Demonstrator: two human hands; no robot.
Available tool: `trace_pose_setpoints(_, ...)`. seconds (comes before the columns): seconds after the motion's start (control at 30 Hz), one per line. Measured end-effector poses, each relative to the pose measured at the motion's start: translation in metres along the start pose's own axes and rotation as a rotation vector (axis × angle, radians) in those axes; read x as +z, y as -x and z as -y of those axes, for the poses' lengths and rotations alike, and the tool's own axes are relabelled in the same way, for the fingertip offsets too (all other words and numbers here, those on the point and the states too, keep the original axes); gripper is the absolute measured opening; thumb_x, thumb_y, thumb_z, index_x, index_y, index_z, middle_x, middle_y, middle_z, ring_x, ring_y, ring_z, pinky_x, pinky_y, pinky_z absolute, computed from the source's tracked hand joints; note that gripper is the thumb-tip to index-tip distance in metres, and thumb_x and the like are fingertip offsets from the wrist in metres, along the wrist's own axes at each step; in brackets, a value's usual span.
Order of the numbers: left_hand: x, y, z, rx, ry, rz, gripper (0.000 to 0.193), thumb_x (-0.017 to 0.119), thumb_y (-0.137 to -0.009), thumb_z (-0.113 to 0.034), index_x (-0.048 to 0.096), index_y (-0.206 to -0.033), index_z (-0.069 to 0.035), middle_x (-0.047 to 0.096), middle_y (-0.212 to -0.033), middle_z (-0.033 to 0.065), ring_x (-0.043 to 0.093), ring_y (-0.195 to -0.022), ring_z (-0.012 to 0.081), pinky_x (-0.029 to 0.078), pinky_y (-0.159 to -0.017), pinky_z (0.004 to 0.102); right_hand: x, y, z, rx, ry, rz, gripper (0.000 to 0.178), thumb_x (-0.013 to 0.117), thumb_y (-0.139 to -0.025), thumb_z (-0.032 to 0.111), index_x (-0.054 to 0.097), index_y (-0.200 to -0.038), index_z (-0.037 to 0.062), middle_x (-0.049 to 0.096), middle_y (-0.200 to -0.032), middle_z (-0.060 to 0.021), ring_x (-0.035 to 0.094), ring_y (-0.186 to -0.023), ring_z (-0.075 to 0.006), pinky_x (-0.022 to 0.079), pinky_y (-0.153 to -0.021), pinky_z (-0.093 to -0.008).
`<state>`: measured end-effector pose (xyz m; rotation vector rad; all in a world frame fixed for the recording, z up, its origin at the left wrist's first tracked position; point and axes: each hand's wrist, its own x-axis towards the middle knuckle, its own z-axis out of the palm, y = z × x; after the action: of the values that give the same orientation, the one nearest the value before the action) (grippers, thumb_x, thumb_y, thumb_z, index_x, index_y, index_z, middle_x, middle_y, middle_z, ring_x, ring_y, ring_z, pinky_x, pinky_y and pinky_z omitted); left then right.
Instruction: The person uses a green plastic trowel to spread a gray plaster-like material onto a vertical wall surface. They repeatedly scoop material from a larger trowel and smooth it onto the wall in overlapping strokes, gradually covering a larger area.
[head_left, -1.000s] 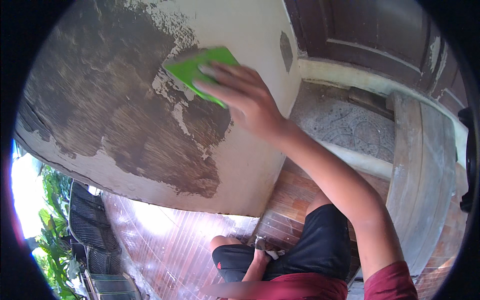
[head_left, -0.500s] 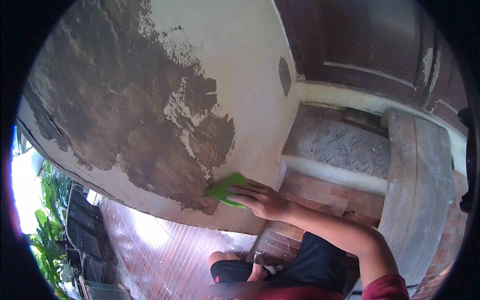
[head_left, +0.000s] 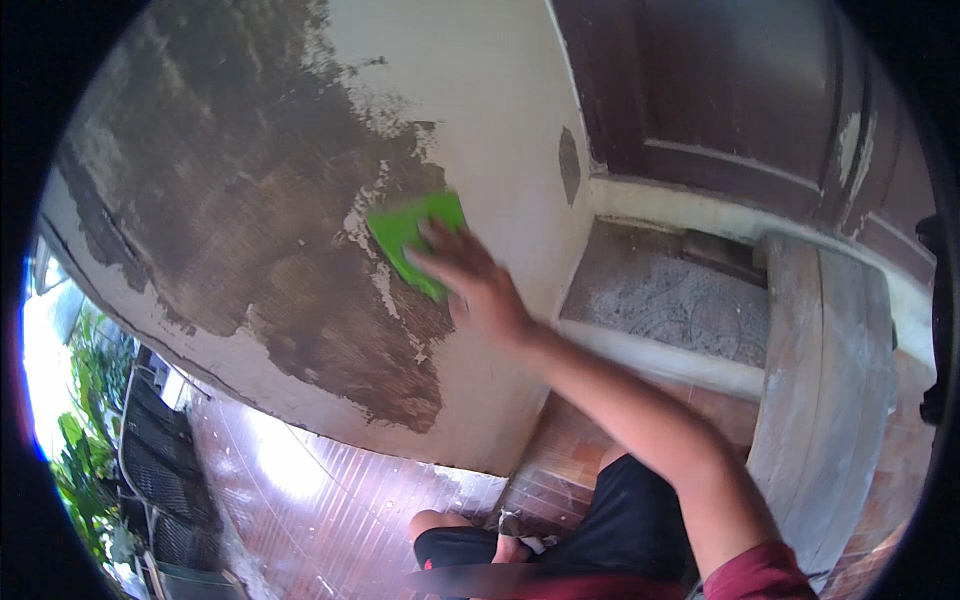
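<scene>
My right hand (head_left: 475,285) reaches up and away to the wall, its fingers spread over a flat, square-cornered green pad (head_left: 405,230). The pad lies on the wall (head_left: 490,200) across the ragged border between the rough grey-brown patch (head_left: 230,230) and the smooth off-white surface. The hand is slightly smeared by motion, and its fingers cover part of the pad. Whether the pad is stiff or soft I cannot tell. I cannot make out my left hand; my shirt and dark shorts (head_left: 635,530) fill the lower middle.
A worn curved slab (head_left: 820,380) stands at my right, beside a low step (head_left: 665,295) and a dark brown panelled door (head_left: 730,90). Shiny reddish floor (head_left: 330,500) lies below the wall. Black woven chairs (head_left: 160,450) and green plants (head_left: 85,460) are at the left.
My right hand and the green pad have moved up the wall and slightly left, from the lower end of the rough patch to partway along its right border. The view has shifted slightly.
</scene>
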<state>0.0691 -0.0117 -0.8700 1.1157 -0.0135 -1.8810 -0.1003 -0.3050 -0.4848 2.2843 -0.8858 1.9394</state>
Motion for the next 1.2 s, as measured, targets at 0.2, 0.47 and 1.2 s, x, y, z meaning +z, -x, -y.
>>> trace_pose_setpoints(0.2,0.014,0.005,-0.005,-0.12,-0.027,0.079,0.053,0.041,-0.095,-0.043,0.05,-0.132,-0.007,0.055,-0.131,0.0168,0.053,-0.118,0.0374,0.042,-0.099,0.055,-0.003,0.126,0.056,0.104,-0.196,0.194,0.066,0.051,-0.069,-0.018,0.057,-0.128,0.0097,0.052,-0.136,-0.0173,0.047,-0.13,-0.0348,0.04,-0.107,-0.0433)
trace_pose_setpoints(0.47,-0.001,0.005,-0.002,-0.019,0.061,0.048,0.045,0.043,-0.097,-0.038,0.051,-0.13,-0.008,0.057,-0.127,0.0147,0.055,-0.115,0.0341,0.046,-0.098,0.0521,-0.002,0.071,-0.026,0.399,-0.036,-0.262,0.055,0.05,-0.074,-0.014,0.054,-0.126,0.0036,0.066,-0.113,-0.0199,0.061,-0.114,-0.0313,0.047,-0.094,-0.0348)
trace_pose_setpoints(1.2,-0.014,-0.008,0.001,-0.045,0.134,0.009,0.025,0.051,-0.095,-0.027,0.059,-0.112,-0.011,0.064,-0.103,0.0093,0.062,-0.093,0.0295,0.053,-0.084,0.0474,0.0,0.1,-0.025,0.381,-0.045,-0.203,0.065,0.047,-0.072,-0.017,0.049,-0.135,0.0002,0.054,-0.132,-0.0235,0.051,-0.126,-0.0322,0.041,-0.104,-0.0349)
